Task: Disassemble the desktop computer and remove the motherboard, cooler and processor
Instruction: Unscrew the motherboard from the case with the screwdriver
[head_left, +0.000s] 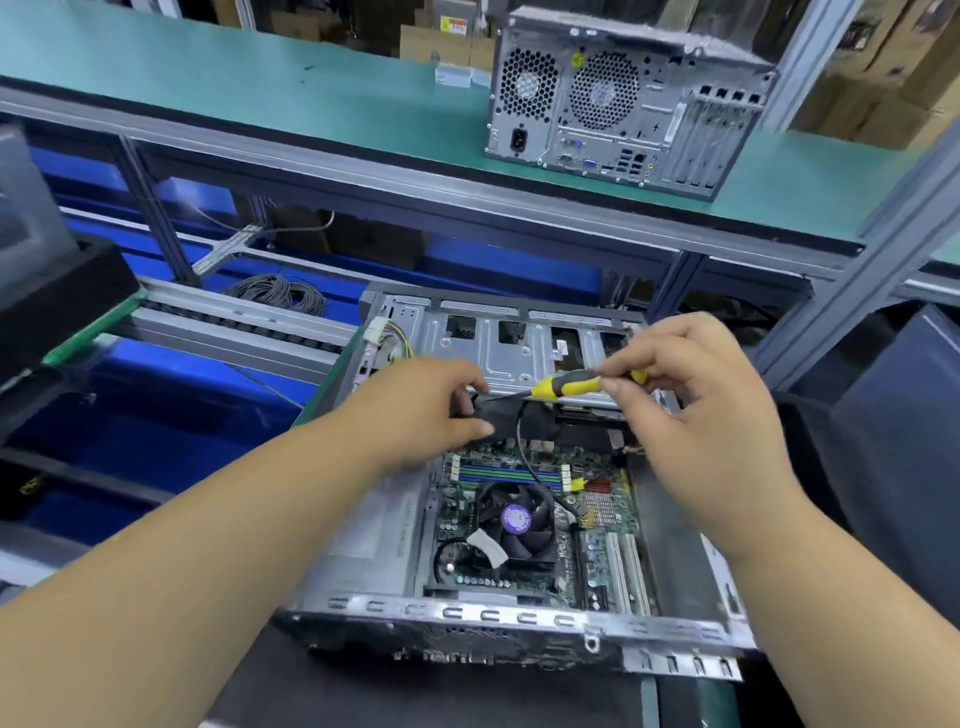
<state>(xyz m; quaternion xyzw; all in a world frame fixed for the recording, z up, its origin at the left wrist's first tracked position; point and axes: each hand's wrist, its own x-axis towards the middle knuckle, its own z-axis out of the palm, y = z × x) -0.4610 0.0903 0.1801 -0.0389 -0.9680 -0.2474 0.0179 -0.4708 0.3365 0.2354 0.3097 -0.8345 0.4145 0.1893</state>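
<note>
Case (467, 618) lies open on bench, motherboard (597, 525) flat inside, cooler (514, 519) with fan at its centre; processor hidden. Drive cage (498, 343) spans far end above board. Black cable (524, 457) crosses memory slots. Left hand (441, 405) grips black part at cage edge, fingers curled round it. Right hand (696, 395) pinches yellow-black screwdriver (576, 385), tip toward left hand. Second tower (623, 98) stands on green shelf (260, 88) beyond. Case walls hem board on all sides; blue bins (156, 410) to left.
</note>
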